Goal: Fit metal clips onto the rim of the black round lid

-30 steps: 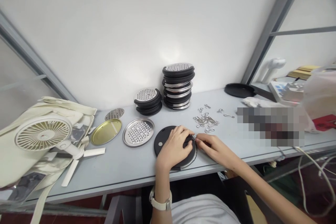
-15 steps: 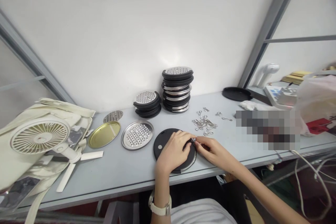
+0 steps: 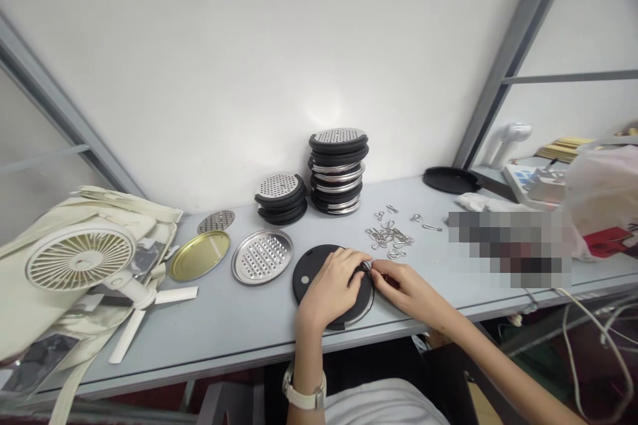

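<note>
A black round disc (image 3: 314,265) with a pale dot lies near the table's front edge, a metal rim showing along its right side. My left hand (image 3: 336,282) rests over the disc, its fingers bent around the right part. At the disc's right edge, my right hand (image 3: 399,282) has its fingertips pinched together; what they hold is too small to name. Behind the hands lies a cluster of small wire clips (image 3: 389,236). To the left are a round metal grater plate (image 3: 262,257), a gold-coloured lid (image 3: 200,256) and a smaller perforated plate (image 3: 216,221).
Two stacks of black and metal discs stand by the wall, a low stack (image 3: 282,200) and a taller stack (image 3: 337,172). A black tray (image 3: 451,179) lies at back right. A white fan (image 3: 82,257) sits on a cream bag at left. A plastic bag (image 3: 603,179) is at right.
The view has shifted very slightly. Both hands keep nearly the same position on the black disc.
</note>
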Demonstrator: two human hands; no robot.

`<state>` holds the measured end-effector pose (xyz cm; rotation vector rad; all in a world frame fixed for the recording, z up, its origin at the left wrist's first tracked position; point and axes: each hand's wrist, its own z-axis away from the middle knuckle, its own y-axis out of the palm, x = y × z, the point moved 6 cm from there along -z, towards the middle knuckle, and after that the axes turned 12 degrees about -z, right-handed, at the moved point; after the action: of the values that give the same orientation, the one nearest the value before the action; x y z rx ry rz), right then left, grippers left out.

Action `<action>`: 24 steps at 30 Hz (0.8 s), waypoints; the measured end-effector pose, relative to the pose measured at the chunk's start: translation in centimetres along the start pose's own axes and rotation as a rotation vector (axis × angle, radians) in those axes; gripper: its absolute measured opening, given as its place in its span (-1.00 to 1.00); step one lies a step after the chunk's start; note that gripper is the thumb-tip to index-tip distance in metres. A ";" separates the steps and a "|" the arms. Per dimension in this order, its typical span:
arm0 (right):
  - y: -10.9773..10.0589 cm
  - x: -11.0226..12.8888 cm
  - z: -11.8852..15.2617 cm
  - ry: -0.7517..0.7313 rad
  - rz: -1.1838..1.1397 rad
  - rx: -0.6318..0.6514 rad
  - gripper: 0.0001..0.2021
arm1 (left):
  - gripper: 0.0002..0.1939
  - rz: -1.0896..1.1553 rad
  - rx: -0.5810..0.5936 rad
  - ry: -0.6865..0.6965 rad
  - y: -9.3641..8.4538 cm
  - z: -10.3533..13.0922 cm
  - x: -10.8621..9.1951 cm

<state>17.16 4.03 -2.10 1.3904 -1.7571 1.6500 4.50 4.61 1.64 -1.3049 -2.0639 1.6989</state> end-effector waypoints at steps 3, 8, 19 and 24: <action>0.1 -0.1 0.0 -0.003 0.004 0.006 -0.70 | -0.66 -0.008 0.016 0.011 0.1 0.0 -0.1; 0.2 -0.2 0.0 0.005 0.024 0.007 -0.70 | -0.65 -0.014 0.022 0.014 0.1 0.1 -0.1; 0.4 -0.1 0.0 -0.004 0.067 -0.013 -0.79 | -0.59 0.020 0.015 0.026 0.0 0.0 -0.1; 0.4 0.0 0.0 -0.022 0.050 -0.010 -0.78 | -0.58 0.051 0.007 0.038 0.1 0.0 0.1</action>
<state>16.83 4.00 -2.26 1.3764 -1.8237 1.6552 4.53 4.68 1.56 -1.3875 -2.0185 1.6873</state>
